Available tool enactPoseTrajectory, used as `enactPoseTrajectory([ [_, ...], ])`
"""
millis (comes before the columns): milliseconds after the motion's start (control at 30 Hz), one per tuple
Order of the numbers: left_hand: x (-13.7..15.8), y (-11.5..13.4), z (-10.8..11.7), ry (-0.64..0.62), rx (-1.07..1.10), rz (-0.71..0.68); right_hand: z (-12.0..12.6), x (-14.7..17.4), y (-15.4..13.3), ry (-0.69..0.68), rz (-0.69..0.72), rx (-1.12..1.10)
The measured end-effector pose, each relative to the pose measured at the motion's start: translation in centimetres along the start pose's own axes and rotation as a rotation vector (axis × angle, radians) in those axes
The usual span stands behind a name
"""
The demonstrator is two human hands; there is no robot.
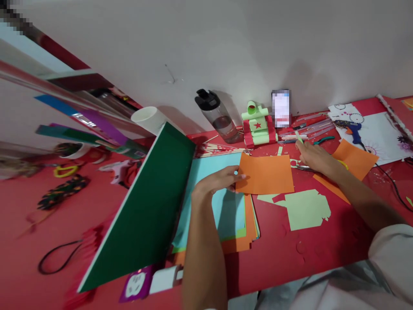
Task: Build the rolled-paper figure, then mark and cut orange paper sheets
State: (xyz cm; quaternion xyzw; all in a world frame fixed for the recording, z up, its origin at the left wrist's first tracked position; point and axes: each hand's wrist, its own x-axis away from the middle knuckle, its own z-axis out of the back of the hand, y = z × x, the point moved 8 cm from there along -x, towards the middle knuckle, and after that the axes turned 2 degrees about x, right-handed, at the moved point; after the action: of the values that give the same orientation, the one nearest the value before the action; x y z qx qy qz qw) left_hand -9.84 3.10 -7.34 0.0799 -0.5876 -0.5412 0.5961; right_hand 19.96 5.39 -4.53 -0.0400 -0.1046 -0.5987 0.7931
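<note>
My left hand (226,178) grips the left edge of an orange paper sheet (269,174), with the thumb on top and the fingers partly behind it. The sheet has a crease near its left side. To its right, my right hand (312,156) is closed, and a small pale green paper piece (299,137) shows at its fingertips. Scissors (303,167) lie just below that hand, partly hidden by it. A second orange sheet (355,165) is under my right forearm. A cut pale green sheet (308,210) lies flat in front of me.
A green board (145,215) stands tilted beside a stack of coloured paper (196,189). Along the wall are a bottle (219,118), a green and red paper model (258,127) and a phone (282,108). A blue glue gun (355,132) with a cord lies right.
</note>
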Motion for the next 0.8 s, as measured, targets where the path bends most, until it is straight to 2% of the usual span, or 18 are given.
enactPoseTrajectory([
  [67,-0.2,0.0,0.0,0.014,-0.035,0.02,0.2,-0.1,-0.1,-0.006,0.035,-0.035],
  [233,-0.6,-0.6,1.2,0.087,-0.075,0.006,-0.2,0.1,-1.5,-0.073,0.239,-0.052],
  [400,-0.7,-1.2,2.1,0.13,-0.056,-0.004,-1.1,0.3,-2.3,-0.141,0.308,-0.054],
  [567,-0.5,-0.8,2.4,0.156,-0.005,-0.04,-1.0,0.1,-2.1,-0.154,0.258,-0.068],
  [800,-0.1,0.9,1.4,0.088,0.083,-0.153,-0.4,-0.1,1.7,-0.149,0.172,-0.207],
])
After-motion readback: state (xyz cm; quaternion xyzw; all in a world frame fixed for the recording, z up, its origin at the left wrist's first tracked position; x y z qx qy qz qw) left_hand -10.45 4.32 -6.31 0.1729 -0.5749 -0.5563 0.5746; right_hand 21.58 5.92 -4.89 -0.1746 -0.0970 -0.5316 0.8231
